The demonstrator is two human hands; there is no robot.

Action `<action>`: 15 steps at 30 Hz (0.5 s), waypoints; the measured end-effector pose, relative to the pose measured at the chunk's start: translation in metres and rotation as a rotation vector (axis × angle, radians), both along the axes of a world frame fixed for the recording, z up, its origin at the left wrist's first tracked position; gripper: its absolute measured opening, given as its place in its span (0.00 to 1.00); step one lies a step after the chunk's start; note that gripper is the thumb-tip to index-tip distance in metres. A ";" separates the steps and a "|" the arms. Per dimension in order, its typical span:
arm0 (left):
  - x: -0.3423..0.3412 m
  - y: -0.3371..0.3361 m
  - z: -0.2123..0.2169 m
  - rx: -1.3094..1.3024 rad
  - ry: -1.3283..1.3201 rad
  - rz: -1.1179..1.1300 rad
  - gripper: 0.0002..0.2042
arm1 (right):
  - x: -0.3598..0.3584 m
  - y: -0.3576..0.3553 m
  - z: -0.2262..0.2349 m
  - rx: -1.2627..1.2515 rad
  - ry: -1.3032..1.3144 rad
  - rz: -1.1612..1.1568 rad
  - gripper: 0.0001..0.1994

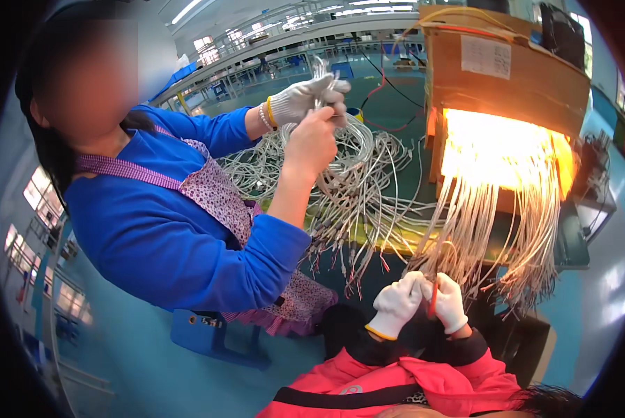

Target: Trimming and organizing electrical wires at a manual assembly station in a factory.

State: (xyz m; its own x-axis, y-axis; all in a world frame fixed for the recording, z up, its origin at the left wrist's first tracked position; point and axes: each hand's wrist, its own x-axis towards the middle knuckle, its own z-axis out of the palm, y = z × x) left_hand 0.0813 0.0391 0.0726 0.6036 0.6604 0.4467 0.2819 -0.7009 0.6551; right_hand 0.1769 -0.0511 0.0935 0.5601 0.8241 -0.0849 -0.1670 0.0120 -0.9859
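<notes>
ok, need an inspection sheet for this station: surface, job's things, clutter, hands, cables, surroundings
surface: green bench, largely covered by wire.
job's things: thin red wire pinched between both gloved hands; pale wires hang from a brightly lit cardboard box.
clutter: heap of white cable bundles on the bench.
hands: left hand and right hand, white gloves, both closed on the red wire.
cables: dark lead across the bench.
surroundings: co-worker in blue sorting cables; blue stool; teal floor.

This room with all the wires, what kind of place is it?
Probably a factory workshop where cables get put together. A big pile of white cables covers the bench, more hang under a glowing heat box, and gloved hands, left hand and right hand, work on a red wire.
</notes>
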 end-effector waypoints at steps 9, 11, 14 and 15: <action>-0.017 -0.038 -0.010 0.071 0.210 -0.051 0.11 | -0.004 -0.041 -0.023 0.027 0.151 -0.003 0.06; -0.012 -0.047 -0.014 0.123 0.226 -0.077 0.11 | 0.001 -0.049 -0.037 0.053 0.162 -0.014 0.05; -0.008 -0.055 -0.013 0.155 0.112 -0.216 0.12 | 0.009 -0.068 -0.044 0.043 0.230 -0.022 0.04; -0.009 -0.057 -0.013 0.173 0.123 -0.222 0.12 | 0.011 -0.073 -0.045 0.045 0.245 0.006 0.04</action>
State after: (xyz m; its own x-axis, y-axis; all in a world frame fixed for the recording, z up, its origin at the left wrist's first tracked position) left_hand 0.0722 -0.0178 0.0596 0.7811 0.4271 0.4555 0.1793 -0.8522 0.4915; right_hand 0.1884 -0.1236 0.0486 0.5227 0.8332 -0.1807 -0.4008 0.0531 -0.9146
